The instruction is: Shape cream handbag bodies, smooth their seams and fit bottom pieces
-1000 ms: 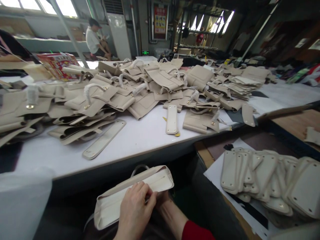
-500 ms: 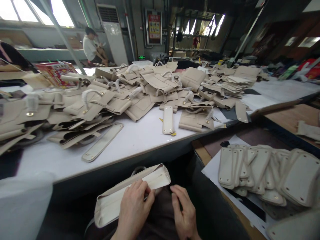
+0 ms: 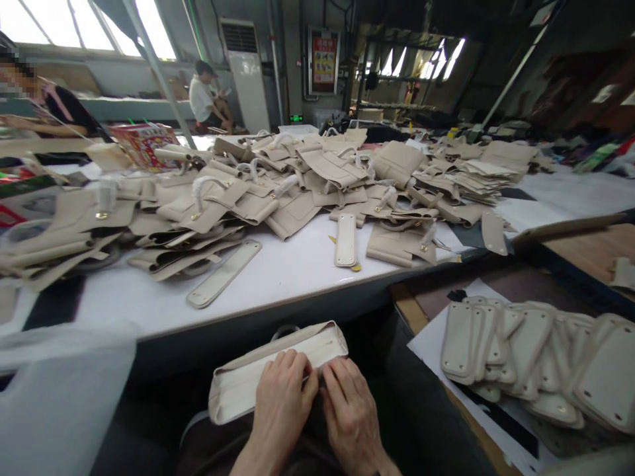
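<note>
A beige handbag (image 3: 241,383) rests on my lap with its long pale base panel facing up and a grey handle loop showing behind it. My left hand (image 3: 285,396) is closed over the near edge of the bag, around its middle. Close beside it, my right hand (image 3: 351,406) pinches the same edge near the right end. Fingers hide most of that near edge. On the table ahead lie two long base panels (image 3: 346,241) with small holes at their corners, one slanted at the left and one upright.
A heap of beige bag pieces (image 3: 297,178) covers the white table (image 3: 288,277). To the right, stacked base panels (image 3: 526,350) sit on white paper. A translucent plastic sheet (image 3: 64,396) hangs at left. Two people sit beyond the table, one (image 3: 203,99) in a white top.
My right hand has moved left from beside the bag and taken hold of its near edge. The left hand stays on the bag. The view has swung left.
</note>
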Demonstrator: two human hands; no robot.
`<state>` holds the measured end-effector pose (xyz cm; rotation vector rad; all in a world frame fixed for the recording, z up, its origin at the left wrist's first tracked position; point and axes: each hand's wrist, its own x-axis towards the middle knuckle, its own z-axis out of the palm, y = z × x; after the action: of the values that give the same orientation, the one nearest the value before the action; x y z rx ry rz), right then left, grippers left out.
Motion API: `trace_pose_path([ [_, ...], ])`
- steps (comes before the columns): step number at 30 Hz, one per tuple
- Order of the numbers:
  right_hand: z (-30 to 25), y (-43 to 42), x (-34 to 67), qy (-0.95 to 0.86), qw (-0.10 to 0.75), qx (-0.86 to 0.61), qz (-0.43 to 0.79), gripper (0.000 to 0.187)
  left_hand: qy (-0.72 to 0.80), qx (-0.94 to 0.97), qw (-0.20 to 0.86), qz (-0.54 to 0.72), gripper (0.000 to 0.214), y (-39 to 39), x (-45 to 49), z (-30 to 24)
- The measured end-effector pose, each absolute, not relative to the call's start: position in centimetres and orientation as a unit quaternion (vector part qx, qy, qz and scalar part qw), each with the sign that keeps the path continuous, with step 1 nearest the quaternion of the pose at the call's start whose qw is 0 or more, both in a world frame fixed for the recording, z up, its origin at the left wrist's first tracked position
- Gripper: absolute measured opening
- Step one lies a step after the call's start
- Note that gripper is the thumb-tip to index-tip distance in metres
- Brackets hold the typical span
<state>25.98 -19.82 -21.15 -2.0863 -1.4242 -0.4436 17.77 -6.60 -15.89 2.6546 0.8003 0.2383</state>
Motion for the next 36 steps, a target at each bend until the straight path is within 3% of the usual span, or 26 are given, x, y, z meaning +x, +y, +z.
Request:
trace_pose_path([
  [18, -21.5, -16.8, 20.6, -0.595, 0.355, -0.707, -0.141, 0.045, 0.344, 0.909, 0.165, 0.167, 0.019, -6.1, 11.5, -16.2],
  [27, -21.8, -15.4, 18.5, -0.632, 0.348, -0.683, -0.116, 0.047, 0.386, 0.845, 0.189, 0.316, 0.01, -5.1, 7.4, -17.9],
  [29, -22.0, -15.2, 18.3, -0.639, 0.339, -0.68, -0.114, 0.048, 0.438, 0.765, 0.266, 0.391, 0.026, -5.1, 6.4, -19.2],
  [31, -22.1, -14.9, 18.1, -0.646, 0.333, -0.677, -0.116, 0.051, 0.534, 0.559, 0.447, 0.45, 0.034, -5.3, 5.6, -21.0],
  [33, -22.3, -14.8, 18.1, -0.651, 0.33, -0.673, -0.12, 0.052, 0.598, 0.282, 0.616, 0.428, 0.031, -5.6, 5.5, -23.1],
  [36, -22.4, -14.8, 18.1, -0.659, 0.321, -0.666, -0.136, 0.051, 0.588, 0.069, 0.734, 0.333, 0.038, -5.9, 7.1, -25.7],
])
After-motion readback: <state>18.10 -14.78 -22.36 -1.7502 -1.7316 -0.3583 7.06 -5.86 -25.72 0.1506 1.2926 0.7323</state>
